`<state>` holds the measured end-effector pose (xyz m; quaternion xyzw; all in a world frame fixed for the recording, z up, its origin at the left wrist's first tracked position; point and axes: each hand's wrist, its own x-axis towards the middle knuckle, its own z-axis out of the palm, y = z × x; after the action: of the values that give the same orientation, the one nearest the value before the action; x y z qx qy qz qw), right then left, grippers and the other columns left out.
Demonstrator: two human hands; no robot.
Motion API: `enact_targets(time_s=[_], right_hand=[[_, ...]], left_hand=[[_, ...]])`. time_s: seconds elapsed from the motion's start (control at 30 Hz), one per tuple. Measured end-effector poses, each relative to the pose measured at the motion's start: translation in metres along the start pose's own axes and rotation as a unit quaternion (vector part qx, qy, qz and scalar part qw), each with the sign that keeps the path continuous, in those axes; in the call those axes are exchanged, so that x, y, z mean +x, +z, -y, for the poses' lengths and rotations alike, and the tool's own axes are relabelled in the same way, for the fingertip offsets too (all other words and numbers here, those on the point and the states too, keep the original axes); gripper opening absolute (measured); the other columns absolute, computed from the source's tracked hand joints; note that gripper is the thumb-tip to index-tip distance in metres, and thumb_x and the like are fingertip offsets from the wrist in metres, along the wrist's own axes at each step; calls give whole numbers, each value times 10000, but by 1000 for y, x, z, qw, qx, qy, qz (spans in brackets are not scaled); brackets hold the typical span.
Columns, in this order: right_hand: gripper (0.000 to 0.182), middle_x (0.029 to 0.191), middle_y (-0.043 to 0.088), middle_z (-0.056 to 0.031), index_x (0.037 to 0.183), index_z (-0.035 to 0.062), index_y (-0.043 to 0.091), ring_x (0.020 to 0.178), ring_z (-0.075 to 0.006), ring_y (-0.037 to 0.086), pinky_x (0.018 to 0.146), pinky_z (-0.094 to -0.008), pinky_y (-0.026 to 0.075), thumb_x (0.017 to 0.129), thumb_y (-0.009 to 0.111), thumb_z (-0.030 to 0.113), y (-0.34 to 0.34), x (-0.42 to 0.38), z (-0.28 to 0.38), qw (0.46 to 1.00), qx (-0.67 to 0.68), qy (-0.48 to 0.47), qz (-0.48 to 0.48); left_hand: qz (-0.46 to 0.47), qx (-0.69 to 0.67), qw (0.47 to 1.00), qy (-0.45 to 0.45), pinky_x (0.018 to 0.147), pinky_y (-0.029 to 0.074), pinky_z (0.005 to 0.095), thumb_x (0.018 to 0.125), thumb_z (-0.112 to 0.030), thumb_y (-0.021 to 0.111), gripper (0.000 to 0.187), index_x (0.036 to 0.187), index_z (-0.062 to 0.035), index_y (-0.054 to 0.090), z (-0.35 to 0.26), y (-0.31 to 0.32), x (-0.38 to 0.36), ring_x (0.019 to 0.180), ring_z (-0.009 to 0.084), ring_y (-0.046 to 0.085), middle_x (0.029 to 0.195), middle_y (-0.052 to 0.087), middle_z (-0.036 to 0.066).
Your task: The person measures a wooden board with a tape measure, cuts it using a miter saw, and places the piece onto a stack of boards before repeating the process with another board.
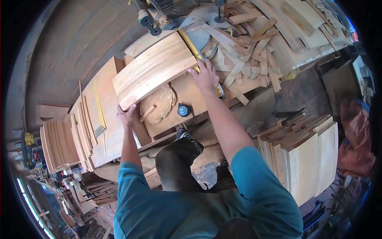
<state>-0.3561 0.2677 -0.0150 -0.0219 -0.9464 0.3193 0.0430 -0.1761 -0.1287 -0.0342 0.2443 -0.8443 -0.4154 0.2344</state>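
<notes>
A wide, pale wooden board [155,65] lies slantwise in front of me, held at both ends. My left hand [126,115] grips its near left corner, thumb against the edge. At the other end, my right hand [206,75] closes on the right corner, beside a yellow straight bar [191,46] along that end. Partly under the board is a round, rough-surfaced piece of wood [161,104] with a small wooden stick [147,113] on it. A dark tape measure with a blue ring [184,110] sits on the bench to its right.
Left on the bench lie a yellow try square [99,105] and several thin strips [81,127]. A power saw [153,18] stands behind the board. Wood offcuts [254,55] cover the right side. Stacked boards [304,159] stand at the lower right, others [59,143] at far left.
</notes>
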Motion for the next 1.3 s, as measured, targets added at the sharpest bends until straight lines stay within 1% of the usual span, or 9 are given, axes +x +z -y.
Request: enact_targets(time_s=[0.07,0.17,0.37,0.7,1.1,1.2,1.23,1.27,1.3], right_hand=[[679,1584,492,-41,1488,300,585,1327,-302,570,1000,-472,558,910,706,637,-2,2,2,1000,-10,6,3],[663,1572,500,-44,1487,308,582,1290,-302,590,993,-463,563,921,697,633,-2,2,4,1000,-22,8,8],[651,1534,523,-41,1476,305,596,1247,-299,609,983,-438,568,920,702,628,-7,3,6,1000,-21,14,9],[651,1495,541,-28,1477,302,600,1209,-286,628,957,-434,582,922,698,628,-6,3,4,1000,-20,-5,-6],[729,1507,567,-43,1505,289,576,1289,-305,611,970,-467,576,876,761,608,-3,3,5,1000,-7,16,-12],[764,1518,566,-57,1509,271,563,1314,-317,602,993,-479,565,855,790,594,-15,1,12,999,17,27,-2],[737,1532,554,-76,1508,233,552,1318,-350,593,1038,-499,539,865,829,465,-22,0,16,998,56,38,6],[737,1532,554,-76,1508,233,552,1318,-350,593,1038,-499,539,865,829,465,-24,1,13,998,53,28,5],[731,1510,570,-97,1510,211,545,1324,-366,584,1065,-505,518,863,833,391,-18,9,2,991,135,9,-17]], left_hand=[[-36,92,995,20,1123,448,464,716,-408,958,982,1507,-8,536,18,0,5,1312,349,586,1383,665,196],[-62,115,991,15,1139,422,489,715,-475,942,1002,1514,-26,536,26,2,7,1325,399,561,1392,661,209],[-55,170,984,-6,1125,423,504,733,-543,911,980,1495,-37,557,-9,4,0,1293,432,568,1384,667,202],[-53,169,984,25,1118,415,505,760,-540,896,898,1427,-15,602,11,1,5,1233,424,610,1323,693,201],[-45,216,975,-39,1137,405,476,755,-558,895,936,1452,-19,579,-11,3,-3,1296,401,578,1392,662,197],[-101,216,971,-26,1205,351,505,747,-588,894,1021,1516,-31,520,-16,4,-9,1417,397,500,1525,577,192],[-107,270,956,35,1235,303,542,724,-616,896,1082,1544,-37,491,-27,5,-13,1471,402,445,1580,521,192],[-111,321,935,98,1265,255,579,700,-644,897,1144,1571,-44,462,-39,8,-12,1525,406,390,1635,465,192],[-56,285,944,156,1271,214,615,680,-674,889,1183,1591,-66,442,-48,16,-5,1548,410,358,1656,433,194]])
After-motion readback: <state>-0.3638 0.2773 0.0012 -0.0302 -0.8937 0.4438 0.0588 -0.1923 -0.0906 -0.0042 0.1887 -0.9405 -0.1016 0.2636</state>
